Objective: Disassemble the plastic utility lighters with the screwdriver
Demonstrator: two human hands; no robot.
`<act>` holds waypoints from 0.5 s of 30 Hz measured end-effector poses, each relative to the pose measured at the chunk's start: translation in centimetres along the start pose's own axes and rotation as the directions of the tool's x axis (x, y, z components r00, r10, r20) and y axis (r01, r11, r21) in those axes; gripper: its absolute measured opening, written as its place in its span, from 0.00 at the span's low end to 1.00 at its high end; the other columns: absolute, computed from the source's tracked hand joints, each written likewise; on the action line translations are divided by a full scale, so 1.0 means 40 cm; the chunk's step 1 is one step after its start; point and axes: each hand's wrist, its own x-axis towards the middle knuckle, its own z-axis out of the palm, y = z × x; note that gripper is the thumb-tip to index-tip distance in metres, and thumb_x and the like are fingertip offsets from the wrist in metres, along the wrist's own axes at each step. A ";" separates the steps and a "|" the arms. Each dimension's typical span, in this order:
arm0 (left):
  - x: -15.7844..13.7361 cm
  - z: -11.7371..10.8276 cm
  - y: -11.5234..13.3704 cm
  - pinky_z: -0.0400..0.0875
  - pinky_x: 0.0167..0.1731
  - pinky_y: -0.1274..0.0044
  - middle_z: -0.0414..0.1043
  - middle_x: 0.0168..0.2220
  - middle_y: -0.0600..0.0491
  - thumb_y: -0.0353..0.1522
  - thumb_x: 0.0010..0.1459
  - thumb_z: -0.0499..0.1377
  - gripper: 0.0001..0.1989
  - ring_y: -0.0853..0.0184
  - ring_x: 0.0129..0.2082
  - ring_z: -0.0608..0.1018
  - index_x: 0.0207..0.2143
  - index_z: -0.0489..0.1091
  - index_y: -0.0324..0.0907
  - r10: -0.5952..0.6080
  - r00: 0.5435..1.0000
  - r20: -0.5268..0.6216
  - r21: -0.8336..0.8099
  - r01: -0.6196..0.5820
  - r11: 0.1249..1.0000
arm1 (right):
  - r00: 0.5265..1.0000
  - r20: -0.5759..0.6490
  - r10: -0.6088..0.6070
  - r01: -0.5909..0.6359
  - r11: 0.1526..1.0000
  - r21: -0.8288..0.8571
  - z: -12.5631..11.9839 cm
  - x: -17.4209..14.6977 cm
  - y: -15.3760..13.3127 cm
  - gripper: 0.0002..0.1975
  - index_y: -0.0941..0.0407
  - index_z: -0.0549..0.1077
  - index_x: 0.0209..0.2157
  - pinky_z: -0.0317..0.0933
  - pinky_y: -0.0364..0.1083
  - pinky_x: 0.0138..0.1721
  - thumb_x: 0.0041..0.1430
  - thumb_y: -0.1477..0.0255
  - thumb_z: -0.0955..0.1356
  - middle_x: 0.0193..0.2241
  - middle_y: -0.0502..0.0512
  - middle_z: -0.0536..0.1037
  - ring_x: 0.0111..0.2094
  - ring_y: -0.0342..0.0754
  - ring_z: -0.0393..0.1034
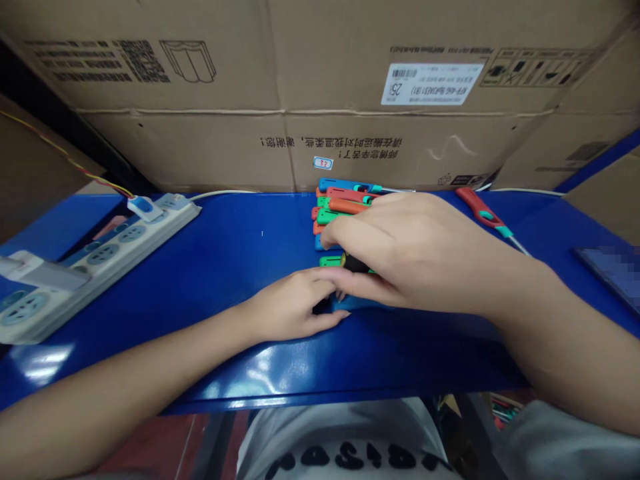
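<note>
Your two bare hands meet near the middle of a glossy blue tabletop (235, 247), the right crossing just above the fingertips of the left. Your right hand (400, 250) is curled, back upward, around a rounded black handle with a yellowish end (354, 263); the rest of that handle is hidden under your palm. Your left hand (295, 303) is drawn narrow, thumb and fingers closed about the end of a smooth blue plastic piece (361, 303), which lies low over the table beneath your right hand, mostly covered. Just beyond your fingers, a close-set row of blue, red, green and orange plastic lighter-like handles (345, 194) runs toward the back of the table, partly hidden by your right hand. A red plastic lighter-like tool with a teal trigger and thin metal stem (479, 208) lies apart, to the right. On the left, a long white power strip with round sockets (113, 260) sits aslant. A large brown cardboard panel with upside-down printing (210, 147) stands behind everything, and a dark flat device (607, 277) rests at the right edge.
</note>
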 end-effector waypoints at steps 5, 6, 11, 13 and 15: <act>-0.001 -0.001 0.000 0.77 0.47 0.67 0.78 0.46 0.44 0.37 0.65 0.59 0.12 0.57 0.46 0.80 0.47 0.71 0.39 -0.015 1.000 -0.007 0.002 0.015 1.000 | 0.999 -0.040 -0.015 0.016 0.999 0.040 0.000 0.000 -0.001 0.21 0.63 0.71 0.49 0.64 0.49 0.34 0.73 0.63 0.56 0.41 0.65 0.80 0.37 0.52 0.74; -0.001 -0.001 0.000 0.77 0.47 0.67 0.78 0.46 0.45 0.37 0.65 0.59 0.12 0.57 0.46 0.80 0.47 0.72 0.39 -0.016 1.000 -0.004 0.009 0.016 1.000 | 1.000 -0.029 -0.005 0.006 0.999 0.034 -0.001 0.000 -0.001 0.22 0.63 0.72 0.48 0.63 0.49 0.34 0.73 0.62 0.56 0.39 0.64 0.80 0.36 0.52 0.74; 0.000 -0.001 0.000 0.77 0.45 0.67 0.78 0.44 0.45 0.37 0.65 0.60 0.12 0.57 0.44 0.81 0.46 0.72 0.39 -0.028 1.000 0.007 -0.014 0.028 1.000 | 1.000 -0.024 0.009 -0.007 0.996 0.084 -0.005 0.002 -0.002 0.18 0.62 0.71 0.48 0.63 0.48 0.34 0.71 0.66 0.58 0.41 0.64 0.80 0.38 0.52 0.74; 0.000 -0.001 0.001 0.77 0.46 0.68 0.78 0.44 0.45 0.37 0.65 0.59 0.12 0.58 0.44 0.80 0.46 0.72 0.40 -0.030 1.000 0.004 -0.014 0.030 0.999 | 1.000 -0.016 0.024 -0.022 0.995 0.094 -0.005 0.002 -0.002 0.18 0.62 0.71 0.47 0.63 0.48 0.34 0.72 0.64 0.58 0.38 0.63 0.79 0.37 0.52 0.73; 0.000 -0.002 0.002 0.77 0.45 0.68 0.78 0.42 0.47 0.37 0.65 0.60 0.11 0.59 0.43 0.80 0.45 0.72 0.41 -0.038 0.999 0.001 -0.014 0.038 0.999 | 1.000 0.002 0.027 -0.028 0.994 0.104 -0.003 0.002 -0.001 0.18 0.62 0.71 0.44 0.64 0.49 0.36 0.73 0.65 0.57 0.37 0.62 0.79 0.36 0.52 0.73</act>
